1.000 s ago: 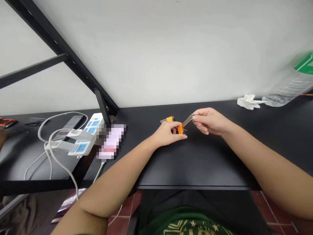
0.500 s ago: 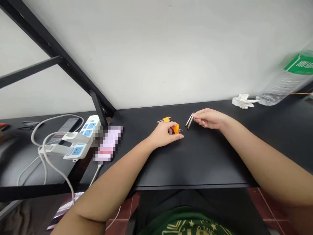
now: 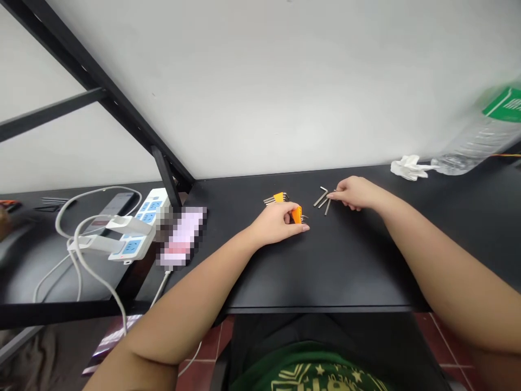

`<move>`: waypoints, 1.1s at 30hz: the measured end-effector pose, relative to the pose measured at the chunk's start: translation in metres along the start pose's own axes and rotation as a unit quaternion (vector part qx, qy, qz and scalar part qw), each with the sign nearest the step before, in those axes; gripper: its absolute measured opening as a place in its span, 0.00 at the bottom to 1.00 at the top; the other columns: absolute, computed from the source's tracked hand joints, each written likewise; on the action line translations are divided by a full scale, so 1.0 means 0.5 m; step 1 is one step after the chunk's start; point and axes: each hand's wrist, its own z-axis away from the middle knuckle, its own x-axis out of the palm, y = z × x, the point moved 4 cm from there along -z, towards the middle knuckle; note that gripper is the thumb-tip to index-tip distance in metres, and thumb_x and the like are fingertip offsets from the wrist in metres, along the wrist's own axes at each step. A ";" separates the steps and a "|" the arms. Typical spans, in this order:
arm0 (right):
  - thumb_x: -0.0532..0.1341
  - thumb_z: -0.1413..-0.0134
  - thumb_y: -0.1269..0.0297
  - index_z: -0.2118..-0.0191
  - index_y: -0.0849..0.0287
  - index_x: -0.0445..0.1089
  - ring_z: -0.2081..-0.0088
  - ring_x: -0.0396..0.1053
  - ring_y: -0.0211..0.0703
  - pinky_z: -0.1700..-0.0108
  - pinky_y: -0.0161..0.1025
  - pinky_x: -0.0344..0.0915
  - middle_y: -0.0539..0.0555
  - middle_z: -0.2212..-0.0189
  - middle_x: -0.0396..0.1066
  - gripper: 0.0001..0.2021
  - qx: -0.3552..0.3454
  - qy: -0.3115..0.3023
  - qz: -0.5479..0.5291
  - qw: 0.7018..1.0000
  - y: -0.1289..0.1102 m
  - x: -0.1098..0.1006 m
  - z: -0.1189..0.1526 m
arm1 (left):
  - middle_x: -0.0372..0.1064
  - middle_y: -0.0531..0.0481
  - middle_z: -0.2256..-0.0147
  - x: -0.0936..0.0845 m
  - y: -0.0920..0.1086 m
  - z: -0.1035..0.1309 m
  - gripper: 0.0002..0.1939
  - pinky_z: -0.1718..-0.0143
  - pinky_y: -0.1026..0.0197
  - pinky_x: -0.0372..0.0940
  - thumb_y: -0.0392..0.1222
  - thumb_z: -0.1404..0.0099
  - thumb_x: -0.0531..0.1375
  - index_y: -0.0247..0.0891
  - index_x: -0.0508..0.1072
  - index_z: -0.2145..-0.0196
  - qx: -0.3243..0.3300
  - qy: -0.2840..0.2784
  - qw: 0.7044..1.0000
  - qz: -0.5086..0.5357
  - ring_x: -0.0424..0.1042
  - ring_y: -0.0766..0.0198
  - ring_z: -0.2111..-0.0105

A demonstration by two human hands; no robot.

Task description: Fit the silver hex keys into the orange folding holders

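My left hand (image 3: 277,224) is closed around an orange hex key holder (image 3: 297,214), and the bent ends of several keys poke out on its right side. Just behind that hand, a second orange holder (image 3: 279,196) with hex keys in it lies on the black table. My right hand (image 3: 356,193) has its thumb and fingertips pinched at a loose hex key (image 3: 328,207), low over the table. Beside it is another loose L-shaped hex key (image 3: 321,197), apart from the fingers. The fingertips partly hide the keys' near ends.
A white power strip (image 3: 157,206) with plugs and cables stands at left, beside a blurred-out phone (image 3: 183,236). Black frame bars (image 3: 165,174) rise behind them. Crumpled tissue (image 3: 410,167) and a large clear bottle (image 3: 468,149) are at the back right by the wall.
My right hand has lowered the bunched hex keys, which now lie spread apart at its fingertips. My left hand keeps its hold on the orange holder. The view has shifted slightly.
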 end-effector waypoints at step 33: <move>0.62 0.50 0.67 0.67 0.55 0.72 0.66 0.73 0.43 0.62 0.38 0.65 0.50 0.69 0.78 0.03 -0.126 0.096 0.063 0.985 -0.012 -0.007 -0.013 | 0.67 0.54 0.71 0.001 0.004 0.002 0.21 0.69 0.60 0.59 0.61 0.42 0.69 0.42 0.75 0.61 -0.002 -0.013 0.999 -0.047 0.66 0.63 0.71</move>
